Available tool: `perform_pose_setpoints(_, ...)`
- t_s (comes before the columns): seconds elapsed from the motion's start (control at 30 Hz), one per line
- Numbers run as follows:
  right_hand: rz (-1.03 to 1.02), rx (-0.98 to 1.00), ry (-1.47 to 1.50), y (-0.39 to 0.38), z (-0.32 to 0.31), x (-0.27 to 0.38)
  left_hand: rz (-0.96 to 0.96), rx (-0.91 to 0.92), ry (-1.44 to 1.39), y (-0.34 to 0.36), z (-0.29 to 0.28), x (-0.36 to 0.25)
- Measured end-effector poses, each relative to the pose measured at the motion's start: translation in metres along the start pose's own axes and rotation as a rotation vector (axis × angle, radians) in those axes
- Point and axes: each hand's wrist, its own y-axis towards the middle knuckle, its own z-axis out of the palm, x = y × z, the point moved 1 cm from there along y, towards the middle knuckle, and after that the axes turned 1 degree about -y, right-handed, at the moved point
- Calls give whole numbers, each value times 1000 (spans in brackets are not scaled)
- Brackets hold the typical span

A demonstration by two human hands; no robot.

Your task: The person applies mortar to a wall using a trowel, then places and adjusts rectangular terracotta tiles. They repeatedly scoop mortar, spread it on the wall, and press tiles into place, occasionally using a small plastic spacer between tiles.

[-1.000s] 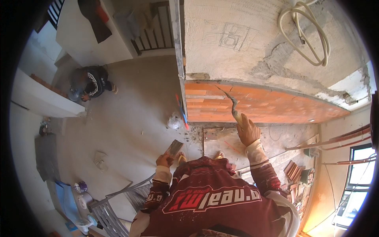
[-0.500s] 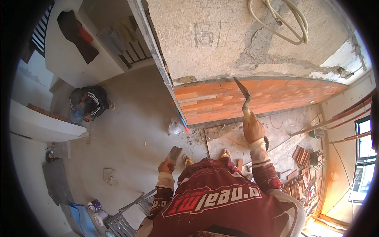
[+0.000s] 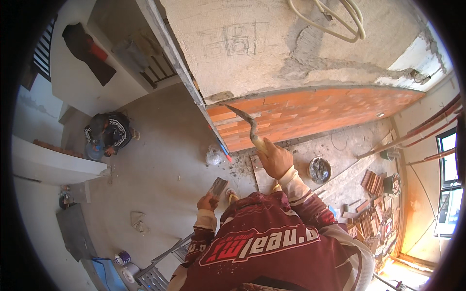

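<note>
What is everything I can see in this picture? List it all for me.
Brick wall: one, orange, below the grey plaster, ahead of the person.
Plastered wall: one, grey, above the bricks.
Hose: one loop, pale, top of the wall.
Mortar bucket: one, dark, on the floor right of the raised hand.
Loose bricks: a pile, reddish, floor at right.
Co-worker: one, dark striped jacket, crouched at left.
Window: one, far right.
Trowel: one, grey, tip at the bricks.
Mortar board: one, grey, low centre.
Right hand: holds the trowel.
Left hand: holds the mortar board.
</note>
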Motion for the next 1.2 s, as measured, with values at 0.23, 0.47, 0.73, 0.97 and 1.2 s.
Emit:
perform_pose_setpoints(0.23, -58, 25, -24, 3, 5, -2, 4, 55, 75, 11, -26, 19)
perform_pose_setpoints(0.47, -123, 106, -160, 18, 30, 33, -21, -26, 19, -8, 0, 9)
perform_pose_setpoints(0.73, 15, 68, -313, 34, 2, 5, 30, 36, 109, 4, -21, 18)
perform_pose_setpoints(0.97, 248, -250, -428, 11, -48, -112, -39, -30, -30, 1, -24, 21)
perform_pose_setpoints(1.2, 88, -241, -324, -7, -37, -78, 95, 112, 176, 36, -31, 41)
